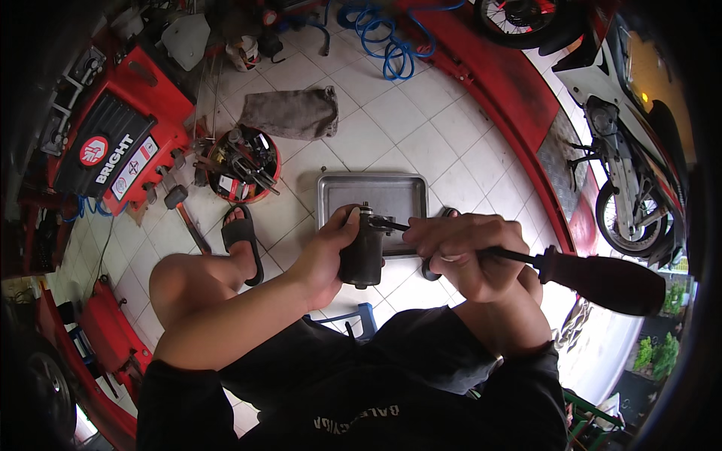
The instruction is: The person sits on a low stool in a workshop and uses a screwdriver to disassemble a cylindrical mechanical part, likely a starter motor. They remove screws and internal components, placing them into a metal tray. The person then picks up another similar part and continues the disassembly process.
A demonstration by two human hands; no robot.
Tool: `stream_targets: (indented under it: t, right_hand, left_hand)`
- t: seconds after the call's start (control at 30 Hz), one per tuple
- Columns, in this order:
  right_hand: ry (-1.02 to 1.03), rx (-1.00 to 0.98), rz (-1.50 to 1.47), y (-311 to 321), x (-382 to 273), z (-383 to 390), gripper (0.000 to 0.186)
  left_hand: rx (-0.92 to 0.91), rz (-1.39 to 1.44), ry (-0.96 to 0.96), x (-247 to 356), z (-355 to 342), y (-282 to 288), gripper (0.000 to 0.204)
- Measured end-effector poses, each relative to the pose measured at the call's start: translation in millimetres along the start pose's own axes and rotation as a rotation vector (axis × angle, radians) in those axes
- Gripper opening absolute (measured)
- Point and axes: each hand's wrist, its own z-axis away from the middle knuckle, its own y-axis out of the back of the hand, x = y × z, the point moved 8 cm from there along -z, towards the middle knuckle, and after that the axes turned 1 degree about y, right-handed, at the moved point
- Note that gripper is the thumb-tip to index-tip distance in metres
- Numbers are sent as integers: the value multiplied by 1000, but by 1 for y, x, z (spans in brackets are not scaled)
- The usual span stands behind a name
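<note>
Your left hand (323, 259) grips the seemingly still-assembled cylindrical motor (361, 255); your right hand (474, 252) holds a screwdriver (575, 275) at its upper end.

Daylight is coming from the right, glare is whitening the lower right, the black shirt (429, 402) is losing detail, and edges are bending toward the dark rim.

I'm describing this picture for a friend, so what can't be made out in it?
- Head view, left grip: fingers mostly behind the cylinder.
- Head view, screwdriver: mid-shaft covered by the right grip.
- Head view, right sandal: mostly behind the right grip.
- Head view, upper wheel: cut off by the top edge.
</note>
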Motion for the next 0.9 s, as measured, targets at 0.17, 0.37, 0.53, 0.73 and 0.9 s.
stream_targets:
  t: [0.17,0.37,0.53,0.73,0.9]
  right_hand:
    - [229,304,-137,69,-16,-17,8]
    - [-250,512,7,94,69,-18,11]
    - [-317,351,373,101,88,-9,16]
    - [-494,263,292,82,107,0,29]
    - [-667,206,268,64,96,-5,35]
  left_hand:
    - [-174,86,-82,25,-11,-19,45]
    - [-543,77,-165,53,8,-50,62]
    - [-533,-372,-538,66,26,-61,89]
    - [-185,-783,-835,72,53,-57,109]
    - [-206,-920,-1183,79,64,-49,100]
